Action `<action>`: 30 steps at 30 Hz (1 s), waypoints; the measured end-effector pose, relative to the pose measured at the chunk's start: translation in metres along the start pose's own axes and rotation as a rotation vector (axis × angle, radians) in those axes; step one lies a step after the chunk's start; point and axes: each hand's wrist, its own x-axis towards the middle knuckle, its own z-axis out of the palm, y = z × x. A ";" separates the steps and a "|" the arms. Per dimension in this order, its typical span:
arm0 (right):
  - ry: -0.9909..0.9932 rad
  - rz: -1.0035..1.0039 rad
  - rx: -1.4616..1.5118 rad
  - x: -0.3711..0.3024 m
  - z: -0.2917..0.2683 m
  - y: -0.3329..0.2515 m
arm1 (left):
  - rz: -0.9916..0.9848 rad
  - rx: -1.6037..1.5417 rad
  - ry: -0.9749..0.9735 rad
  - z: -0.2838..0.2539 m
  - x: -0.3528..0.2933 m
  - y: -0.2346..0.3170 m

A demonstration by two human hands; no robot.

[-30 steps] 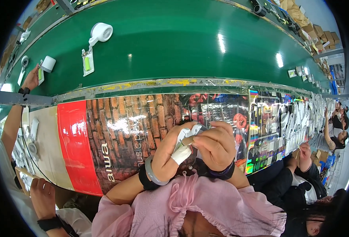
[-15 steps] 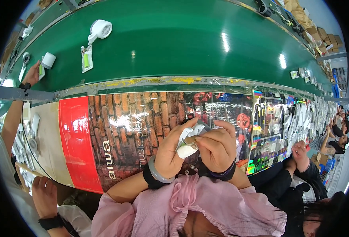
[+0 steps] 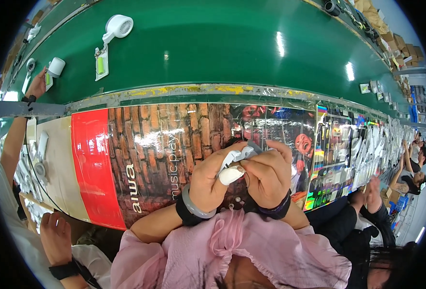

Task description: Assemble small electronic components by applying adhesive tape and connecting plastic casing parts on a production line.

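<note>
In front of my chest, over the printed bench cover, both hands are closed on a white plastic fan part [image 3: 231, 175] with a rounded end. My left hand [image 3: 208, 180] wraps round its left side. My right hand [image 3: 270, 176] pinches with thumb and forefinger at its open inner side, where a small brownish piece shows only in part. Grey plastic [image 3: 255, 146] sticks out between the hands at the far side. The fingers hide much of the part, so its inside cannot be made out.
Beyond the bench edge runs a green conveyor belt [image 3: 198, 48], carrying an opened white handheld fan [image 3: 119, 26] with a green battery [image 3: 100, 65]. White plastic pieces [image 3: 374, 144] are heaped at the right. Co-workers' hands [image 3: 56, 238] are close at left and right.
My right fingers have closed further over the inner side of the fan part, covering more of the brownish piece. The rounded white end has tilted slightly. The whole view has shifted a little.
</note>
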 end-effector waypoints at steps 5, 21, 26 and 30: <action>-0.004 -0.020 -0.012 -0.002 -0.002 0.003 | -0.010 0.016 -0.040 -0.004 0.004 0.001; -0.094 -0.008 -0.008 0.004 -0.005 0.006 | -0.055 -0.158 -0.050 -0.005 0.009 0.002; -0.123 0.176 0.240 0.009 -0.005 0.004 | -0.010 -0.038 -0.068 -0.009 0.006 -0.001; -0.221 0.140 0.250 0.005 -0.003 0.007 | 0.016 0.011 -0.087 -0.010 0.006 -0.001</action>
